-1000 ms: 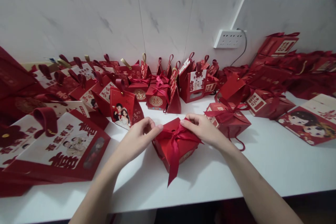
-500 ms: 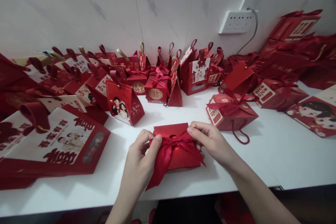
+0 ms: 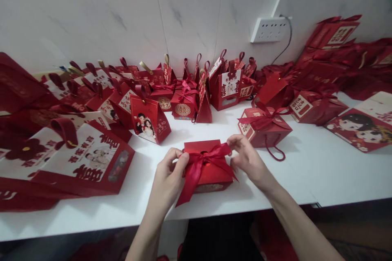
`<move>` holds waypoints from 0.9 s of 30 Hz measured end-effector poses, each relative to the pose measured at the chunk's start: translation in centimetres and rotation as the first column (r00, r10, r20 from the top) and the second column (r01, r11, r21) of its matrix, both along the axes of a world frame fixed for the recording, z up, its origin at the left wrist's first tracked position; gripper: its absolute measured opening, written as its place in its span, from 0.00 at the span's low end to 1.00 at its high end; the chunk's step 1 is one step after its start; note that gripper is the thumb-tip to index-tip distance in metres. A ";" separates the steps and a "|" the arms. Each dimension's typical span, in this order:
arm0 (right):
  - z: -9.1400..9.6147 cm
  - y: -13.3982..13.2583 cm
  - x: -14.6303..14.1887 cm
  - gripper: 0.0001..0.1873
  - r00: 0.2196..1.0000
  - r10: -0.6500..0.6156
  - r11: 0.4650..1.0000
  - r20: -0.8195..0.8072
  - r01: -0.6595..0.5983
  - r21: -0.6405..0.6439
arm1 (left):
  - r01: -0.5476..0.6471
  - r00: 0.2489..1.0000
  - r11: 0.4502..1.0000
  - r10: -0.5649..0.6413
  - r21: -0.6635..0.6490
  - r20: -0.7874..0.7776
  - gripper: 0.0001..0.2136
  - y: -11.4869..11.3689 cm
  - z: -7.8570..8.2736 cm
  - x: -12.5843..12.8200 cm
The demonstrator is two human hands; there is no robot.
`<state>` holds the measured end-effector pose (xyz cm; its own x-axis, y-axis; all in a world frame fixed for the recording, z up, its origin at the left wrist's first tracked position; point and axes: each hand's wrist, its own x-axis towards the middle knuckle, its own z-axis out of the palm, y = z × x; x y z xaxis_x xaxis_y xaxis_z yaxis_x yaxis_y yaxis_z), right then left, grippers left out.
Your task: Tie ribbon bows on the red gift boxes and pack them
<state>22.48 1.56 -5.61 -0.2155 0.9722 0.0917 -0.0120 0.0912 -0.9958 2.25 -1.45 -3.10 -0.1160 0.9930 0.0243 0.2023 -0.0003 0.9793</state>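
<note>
Left hand [image 3: 170, 175]: your fingers pinch the bow [image 3: 204, 158] at the box's [image 3: 213, 174] left edge.
Right hand [image 3: 249, 164]: fingers now parted, box's right, loop [image 3: 219, 152] seemingly freed.

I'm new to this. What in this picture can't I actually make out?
All in the head view:
Contents of the nearest bow-tied box: hidden under its folded top.
Left hand: some fingers, hidden behind the hand itself.
Right hand: whether it touches the bow is too fine to tell.
Printed box: cut off by the right edge.
Cord: lower end, behind red boxes.
</note>
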 end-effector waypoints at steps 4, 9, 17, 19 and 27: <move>0.7 -0.7 1.4 0.66 0.908 0.149 0.973 0.391 -0.206 0.108 | 0.032 0.975 0.999 -0.028 -0.014 0.222 0.13 -0.4 -0.8 -0.2; 1.7 -1.2 0.5 0.58 0.915 0.220 0.967 0.339 -0.251 0.048 | -0.060 0.945 0.998 0.060 -0.009 0.322 0.13 -1.1 -1.8 -0.2; 1.9 -6.1 1.7 0.53 0.963 -0.014 0.976 0.267 -0.046 0.215 | 0.042 0.984 0.991 -0.063 0.130 0.167 0.17 -2.4 1.9 1.4; 2.1 -7.8 2.0 0.53 0.922 -0.156 0.941 0.355 0.029 0.338 | 0.096 0.989 0.981 -0.113 0.169 0.094 0.13 -3.3 2.7 2.4; 1.7 -13.0 4.1 0.52 0.822 -0.453 0.737 0.345 0.127 0.664 | 0.375 0.888 0.423 0.090 0.825 -0.450 0.06 -10.0 3.6 6.1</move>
